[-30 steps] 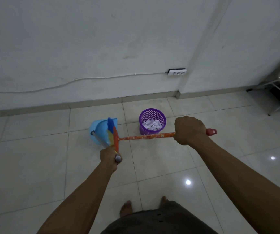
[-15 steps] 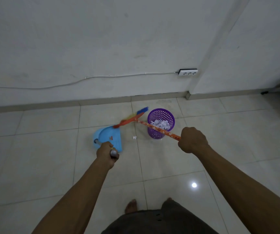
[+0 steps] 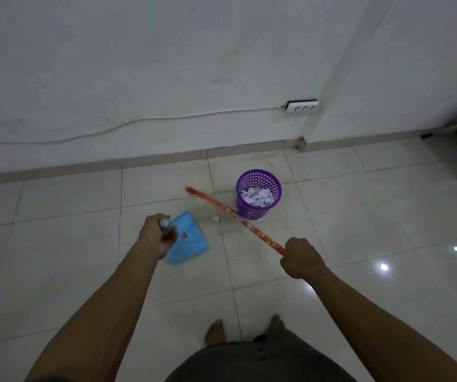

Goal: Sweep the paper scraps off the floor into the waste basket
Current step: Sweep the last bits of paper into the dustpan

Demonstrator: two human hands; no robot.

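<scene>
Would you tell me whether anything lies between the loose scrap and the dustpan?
Nothing visible: only bare tile separates the scrap from the dustpan. The broom passes on its other side, toward the basket.

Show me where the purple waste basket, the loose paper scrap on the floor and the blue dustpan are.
waste basket (image 3: 263, 211): head view, on its front mesh wall.
paper scrap (image 3: 216, 219): head view, on its middle.
dustpan (image 3: 191, 245): head view, on the blue pan face.

You have a single view, from the wide-angle camera on your head, tilted forward and down. The tiled floor (image 3: 56, 244) fills the lower half of the frame close below you, the white wall (image 3: 139, 64) the upper half, and your forearms (image 3: 106, 312) reach in from the bottom edge.
</scene>
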